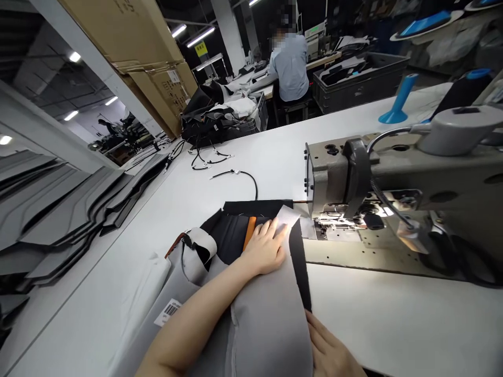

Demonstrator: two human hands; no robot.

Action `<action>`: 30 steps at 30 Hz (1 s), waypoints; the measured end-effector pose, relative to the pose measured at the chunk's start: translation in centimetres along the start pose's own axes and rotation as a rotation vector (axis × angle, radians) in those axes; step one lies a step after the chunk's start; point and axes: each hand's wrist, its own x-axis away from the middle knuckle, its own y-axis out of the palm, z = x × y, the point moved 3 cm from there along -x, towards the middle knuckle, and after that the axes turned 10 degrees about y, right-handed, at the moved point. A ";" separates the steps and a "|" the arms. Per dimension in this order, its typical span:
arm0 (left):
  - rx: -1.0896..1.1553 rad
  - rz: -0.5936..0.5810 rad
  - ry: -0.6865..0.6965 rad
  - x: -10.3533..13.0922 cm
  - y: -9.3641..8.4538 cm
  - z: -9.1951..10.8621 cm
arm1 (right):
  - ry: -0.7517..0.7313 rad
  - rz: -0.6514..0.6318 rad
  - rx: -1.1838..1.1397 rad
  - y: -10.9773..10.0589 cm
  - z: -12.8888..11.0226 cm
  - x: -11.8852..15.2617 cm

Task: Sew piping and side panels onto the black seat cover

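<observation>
A grey fabric cover [271, 319] with black edging and an orange strip [250, 233] lies on the white table, left of the sewing machine [393, 183]. Across its upper part my left hand [265, 250] rests flat, fingers stretched toward a pale folded corner. At the cover's lower right edge my right hand [330, 348] has its fingers closed on the border, with the fingertips partly hidden by the cloth. A barcode label [168, 312] shows on the cover beside my left forearm. The lit needle area is right of the cover's top corner.
Stacked grey panels [74, 209] lie along the left side. Thin black cables [239, 173] rest on the table behind the cover. A blue thread cone [400, 99] stands behind the machine. Farther back, a person [293, 65] sits near a dark crate [357, 84].
</observation>
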 end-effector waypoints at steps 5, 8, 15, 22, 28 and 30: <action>0.039 -0.014 -0.069 -2.3 0.0 2.4 | 0.027 0.067 -0.083 -0.5 0.8 1.2; 0.075 -0.058 -0.007 -2.4 -0.2 4.4 | 0.030 0.118 -0.047 -0.7 0.9 2.1; 0.042 -0.004 0.114 -2.9 -0.6 7.3 | 0.144 0.129 -0.173 -2.0 -0.1 2.7; 0.032 -0.032 0.139 -3.8 -1.0 7.6 | 0.245 0.112 -0.157 -1.1 -0.4 6.1; 0.070 -0.027 0.137 -4.1 -0.8 7.8 | 0.157 0.083 -0.198 -1.8 -0.3 5.5; 0.069 -0.017 0.135 -4.2 -0.7 7.7 | 0.145 0.082 -0.194 -2.2 -0.1 4.8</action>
